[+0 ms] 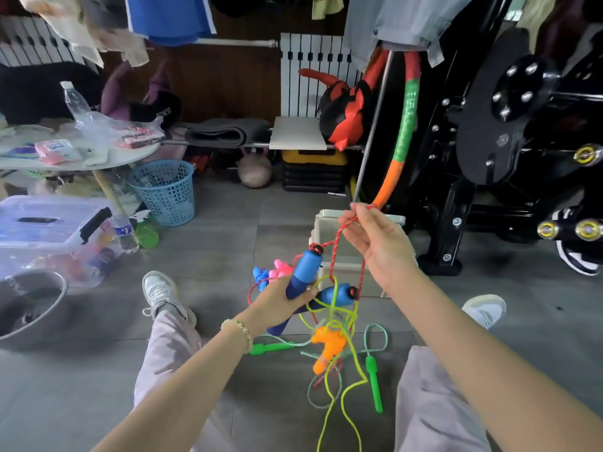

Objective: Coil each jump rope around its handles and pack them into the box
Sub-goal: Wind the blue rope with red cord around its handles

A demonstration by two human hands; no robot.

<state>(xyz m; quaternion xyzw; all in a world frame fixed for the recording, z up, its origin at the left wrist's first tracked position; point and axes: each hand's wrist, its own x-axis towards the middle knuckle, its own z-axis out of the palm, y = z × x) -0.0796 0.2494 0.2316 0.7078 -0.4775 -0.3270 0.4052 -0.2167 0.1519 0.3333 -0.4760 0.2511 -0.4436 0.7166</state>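
Note:
My left hand [280, 303] grips the two blue handles [305, 272] of a jump rope, one upright and one pointing right. Pinched in my right hand [375, 238] is that rope's red cord [336, 243], held up above the handles. A yellow-green cord [346, 380] with orange handles [328, 349] dangles tangled below them. A rope with green handles [373, 383] lies on the floor between my legs. Pink and blue handles [277, 270] lie behind my left hand. The pale open box [321, 230] stands on the floor behind my hands.
A clear lidded storage bin [49, 230] and a metal bowl [29, 305] sit at left. A blue mesh basket [166, 190] and a low round table [75, 158] are behind them. Black gym equipment [489, 141] and a hoop [404, 132] fill the right.

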